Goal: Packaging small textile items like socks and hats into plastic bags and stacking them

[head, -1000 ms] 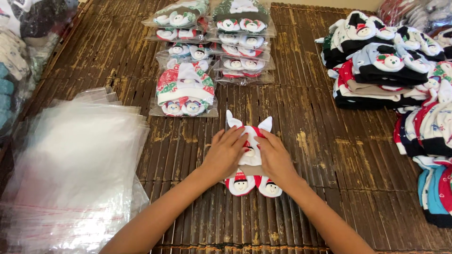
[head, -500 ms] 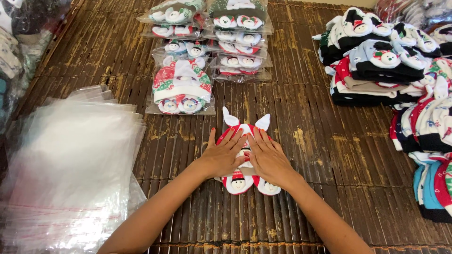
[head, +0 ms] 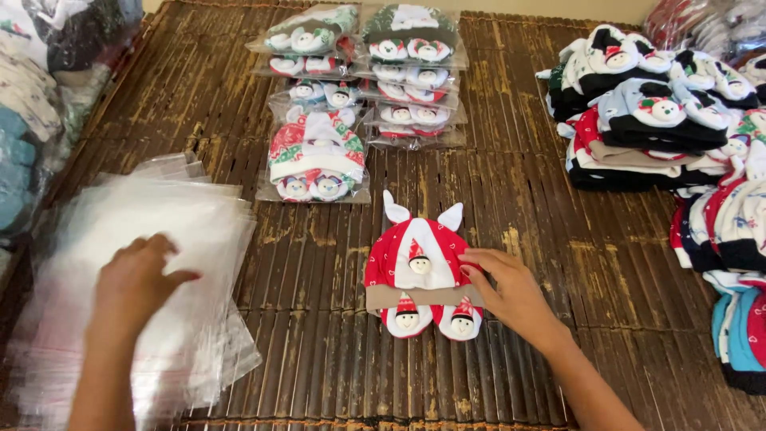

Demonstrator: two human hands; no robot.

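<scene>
Since the earlier frame, the left hand (head: 136, 283) is lying away from the red baby hat set (head: 421, 275), spread flat and holding nothing on the stack of clear plastic bags (head: 120, 239). Right hand (head: 511, 291) is resting fingers loosely open against the set's right edge on the bamboo mat (head: 558, 239).

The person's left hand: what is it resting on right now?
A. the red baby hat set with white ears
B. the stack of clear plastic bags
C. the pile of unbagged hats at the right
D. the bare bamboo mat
B: the left hand lies flat on the stack of clear plastic bags, while the right hand touches the red baby hat set with white ears.
</scene>
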